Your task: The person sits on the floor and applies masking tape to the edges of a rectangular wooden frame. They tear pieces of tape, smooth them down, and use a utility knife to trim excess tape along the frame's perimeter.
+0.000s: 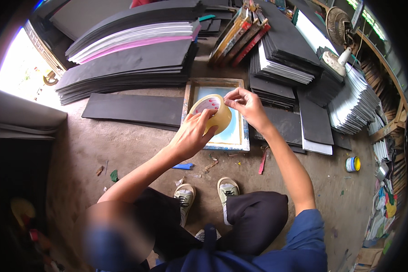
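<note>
Tape roll: the wide, clear-yellow packing tape roll (221, 119) is held up between the hands, over the paint-marked wooden screen frame (246, 136).
Roll's axis: tipped, the core opening facing up toward the head, the outer wall showing toward the lower right.
Left hand (191, 134): gripping the roll from the near left, fingers reaching into the core, thumb against the outer wall.
Right hand (248, 107): fingertips drawn together at the roll's right rim, seemingly touching it; whether they pinch a tape end, I cannot tell.
Nearer hand: the left, wrapped on the roll; the right meets only its edge.
Screen frame: flat on the floor (140, 158) beyond the shoes (184, 198), long side running away from the person, black foam sheets (133, 109) to its left.
</note>
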Action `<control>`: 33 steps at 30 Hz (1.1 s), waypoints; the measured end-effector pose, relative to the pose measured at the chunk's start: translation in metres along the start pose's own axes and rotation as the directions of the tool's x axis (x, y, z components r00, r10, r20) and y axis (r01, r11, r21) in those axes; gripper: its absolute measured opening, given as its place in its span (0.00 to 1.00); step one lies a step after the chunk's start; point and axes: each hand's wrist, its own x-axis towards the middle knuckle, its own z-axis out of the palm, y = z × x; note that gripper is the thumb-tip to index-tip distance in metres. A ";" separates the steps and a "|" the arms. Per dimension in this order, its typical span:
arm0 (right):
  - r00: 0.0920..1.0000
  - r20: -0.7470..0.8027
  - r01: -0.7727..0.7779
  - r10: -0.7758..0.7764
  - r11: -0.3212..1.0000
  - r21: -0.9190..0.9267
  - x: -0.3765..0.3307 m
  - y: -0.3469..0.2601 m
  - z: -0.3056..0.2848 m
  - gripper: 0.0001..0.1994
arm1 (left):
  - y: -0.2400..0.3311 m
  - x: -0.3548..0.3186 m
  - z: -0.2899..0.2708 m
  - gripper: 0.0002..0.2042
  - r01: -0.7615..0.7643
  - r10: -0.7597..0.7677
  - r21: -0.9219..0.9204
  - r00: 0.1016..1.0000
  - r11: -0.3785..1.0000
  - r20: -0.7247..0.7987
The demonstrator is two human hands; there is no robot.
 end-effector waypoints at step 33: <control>0.952 -0.265 -0.016 -0.152 0.842 -0.540 -0.011 -0.030 0.056 0.06 | -0.081 -0.053 0.024 0.28 0.539 -0.541 0.108 0.841 0.836 -0.011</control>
